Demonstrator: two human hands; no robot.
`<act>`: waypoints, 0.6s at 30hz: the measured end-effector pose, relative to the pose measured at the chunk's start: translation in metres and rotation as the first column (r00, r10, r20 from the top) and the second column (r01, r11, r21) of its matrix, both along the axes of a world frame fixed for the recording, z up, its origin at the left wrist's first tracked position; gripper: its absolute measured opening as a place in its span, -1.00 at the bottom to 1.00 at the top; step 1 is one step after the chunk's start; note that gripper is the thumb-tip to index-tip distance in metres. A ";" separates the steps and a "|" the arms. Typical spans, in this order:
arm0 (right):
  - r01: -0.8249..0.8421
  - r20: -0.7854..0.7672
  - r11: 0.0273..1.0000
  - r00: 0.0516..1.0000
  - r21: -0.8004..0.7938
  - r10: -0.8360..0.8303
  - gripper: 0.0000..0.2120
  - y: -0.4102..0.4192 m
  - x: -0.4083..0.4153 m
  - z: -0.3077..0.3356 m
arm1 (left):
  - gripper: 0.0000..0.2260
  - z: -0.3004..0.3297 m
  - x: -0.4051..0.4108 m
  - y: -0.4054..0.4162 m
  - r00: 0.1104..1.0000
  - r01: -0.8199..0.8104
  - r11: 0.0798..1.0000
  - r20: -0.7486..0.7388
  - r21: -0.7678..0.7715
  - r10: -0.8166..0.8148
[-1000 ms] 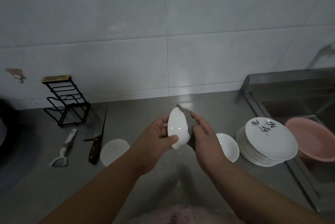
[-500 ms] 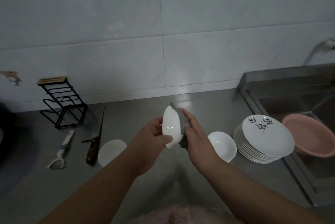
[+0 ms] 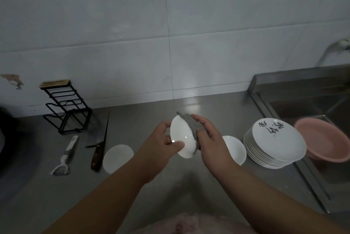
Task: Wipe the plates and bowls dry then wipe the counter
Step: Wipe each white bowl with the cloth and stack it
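Steel table (image 3: pixel 151 186) under white wall tiles, small white ceramic bowl (image 3: pixel 181 137) tilted on edge above it between your hands, left hand (image 3: pixel 161 144) gripping its rim, right hand (image 3: pixel 210 139) pressing a grey cloth (image 3: pixel 191 125) against its underside.

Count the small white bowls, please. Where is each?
3. One bowl in the hands, one left of the left arm, one beside the plate stack.

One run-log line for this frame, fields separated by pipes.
step: drying bowl | left hand: holds bowl | right hand: presses cloth on bowl | waiting: plate stack
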State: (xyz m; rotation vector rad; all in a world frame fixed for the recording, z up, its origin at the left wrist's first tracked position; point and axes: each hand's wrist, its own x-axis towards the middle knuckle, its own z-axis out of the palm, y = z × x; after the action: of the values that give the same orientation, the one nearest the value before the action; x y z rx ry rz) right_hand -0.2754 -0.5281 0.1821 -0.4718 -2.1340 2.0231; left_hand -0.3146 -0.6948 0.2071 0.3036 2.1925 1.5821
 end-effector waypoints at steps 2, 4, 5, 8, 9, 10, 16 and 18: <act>-0.009 -0.012 1.000 1.000 0.020 0.009 -0.65 0.000 0.002 0.000 | -0.70 0.004 -0.002 0.003 0.999 -0.044 0.997 0.034 0.058 0.042; -0.013 -0.023 0.999 1.000 0.038 0.013 -0.62 0.000 0.004 0.002 | -0.74 0.007 -0.004 0.004 0.996 -0.074 0.994 0.052 0.084 0.070; -0.015 -0.030 0.998 0.999 0.054 0.017 -0.61 0.000 0.005 0.005 | -0.74 0.007 -0.004 0.005 0.996 -0.076 0.992 0.061 0.101 0.070; -0.034 -0.025 0.995 0.999 0.094 0.036 -0.54 0.001 0.008 0.008 | -0.72 0.004 -0.002 0.004 0.991 -0.095 0.980 0.114 0.172 0.076; -0.039 -0.019 0.995 0.999 0.092 0.041 -0.54 0.001 0.008 0.008 | -0.69 0.003 0.000 0.003 0.986 -0.105 0.974 0.146 0.201 0.076; -0.043 -0.014 0.996 0.999 0.080 0.045 -0.56 0.002 0.009 0.007 | -0.67 0.001 0.002 0.003 0.982 -0.107 0.969 0.176 0.224 0.067; -0.058 0.051 0.998 0.997 -0.035 0.059 -0.65 -0.004 0.013 0.007 | -0.53 -0.005 0.007 0.004 0.986 0.005 0.981 0.162 0.196 -0.038; -0.029 0.112 0.999 0.993 -0.016 0.031 -0.70 -0.007 0.014 0.010 | -0.52 -0.009 0.010 0.006 0.996 0.038 0.990 0.073 0.136 -0.048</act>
State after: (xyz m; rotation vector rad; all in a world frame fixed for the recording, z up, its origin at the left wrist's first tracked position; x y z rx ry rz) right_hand -0.2615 -0.5352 0.1916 -0.5719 -2.2037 2.0762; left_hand -0.3047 -0.6891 0.1986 0.3226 2.0133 1.6933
